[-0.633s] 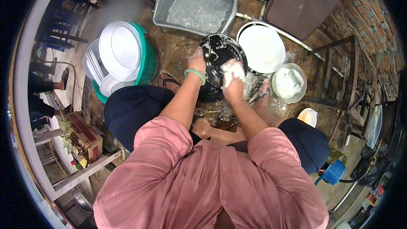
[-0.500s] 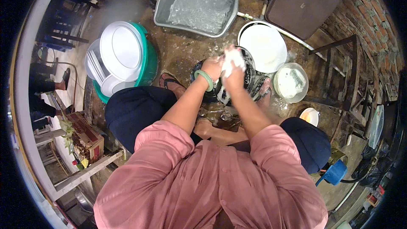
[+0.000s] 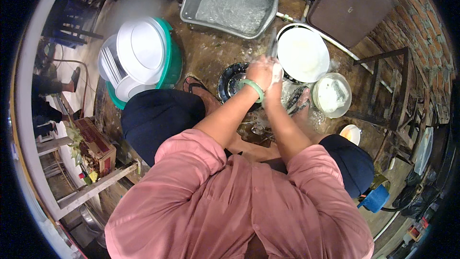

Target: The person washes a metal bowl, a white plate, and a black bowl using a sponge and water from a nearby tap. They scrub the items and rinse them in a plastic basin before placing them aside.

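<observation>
My left hand (image 3: 260,71), with a pale green bangle at the wrist, is closed beside my right hand. A narrow grey, blurred edge (image 3: 272,45) rises from between them; the thing it belongs to is mostly hidden. In my right hand (image 3: 273,85) is a white foamy wad (image 3: 277,72), covered in suds. Just left of the hands, a black speckled round pan (image 3: 230,80) lies on the floor between my feet. Several wet pieces of metal cutlery (image 3: 258,128) lie below my wrists.
A grey basin (image 3: 189,19) of water, with water running in, stands ahead. Stacked white dishes (image 3: 140,50) fill a green tub (image 3: 167,60) at left. To the right are a large white round container (image 3: 303,53), a sudsy bowl (image 3: 331,96) and a wooden frame (image 3: 405,86).
The black round thing in my hands has turned from showing its inside to a thin edge. My left hand has moved right, against my right hand. The view has shifted slightly.
</observation>
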Demonstrator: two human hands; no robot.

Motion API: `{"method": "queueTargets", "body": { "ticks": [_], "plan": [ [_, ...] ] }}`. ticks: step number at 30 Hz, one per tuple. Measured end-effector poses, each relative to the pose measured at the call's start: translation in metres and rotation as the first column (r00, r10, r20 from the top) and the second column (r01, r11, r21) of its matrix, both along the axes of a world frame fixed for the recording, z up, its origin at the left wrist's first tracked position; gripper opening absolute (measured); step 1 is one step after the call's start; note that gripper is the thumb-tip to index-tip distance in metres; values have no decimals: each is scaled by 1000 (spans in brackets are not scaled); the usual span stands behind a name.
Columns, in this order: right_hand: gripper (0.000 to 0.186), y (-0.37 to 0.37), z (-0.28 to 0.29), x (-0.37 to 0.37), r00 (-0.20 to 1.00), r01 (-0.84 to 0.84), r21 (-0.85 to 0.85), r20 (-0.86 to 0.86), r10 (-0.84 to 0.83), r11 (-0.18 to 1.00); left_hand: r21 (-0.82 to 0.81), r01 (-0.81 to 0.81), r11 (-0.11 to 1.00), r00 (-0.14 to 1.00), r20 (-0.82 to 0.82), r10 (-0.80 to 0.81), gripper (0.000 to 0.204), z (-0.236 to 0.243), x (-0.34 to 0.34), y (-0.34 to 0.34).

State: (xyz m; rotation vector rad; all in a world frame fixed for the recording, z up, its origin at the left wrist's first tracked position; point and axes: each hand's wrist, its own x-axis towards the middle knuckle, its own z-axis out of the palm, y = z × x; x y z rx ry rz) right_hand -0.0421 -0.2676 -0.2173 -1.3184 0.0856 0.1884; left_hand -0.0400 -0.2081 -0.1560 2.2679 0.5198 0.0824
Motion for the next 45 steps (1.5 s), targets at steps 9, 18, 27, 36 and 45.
{"method": "queueTargets", "body": {
  "ticks": [9,18,27,36,45],
  "plan": [
    [31,-85,-60,85,812,558,-309,10,-584,770,-208,431,878,889,263,-374,29,-45,13,-26],
    [38,-140,-71,111,960,-271,-938,-279,-7,216,295,196,935,902,-429,-54,50,-153,-11,60],
    [51,-292,-209,150,925,-355,-924,-369,-87,139,281,784,554,598,-582,-550,45,-164,36,40],
    [52,-228,-154,130,957,-266,-953,-279,-83,143,233,814,531,545,-621,-563,40,-158,45,63],
    [43,-166,-60,128,797,501,-740,192,-572,449,56,877,477,323,-803,-500,37,-93,58,59]
  ]
}}
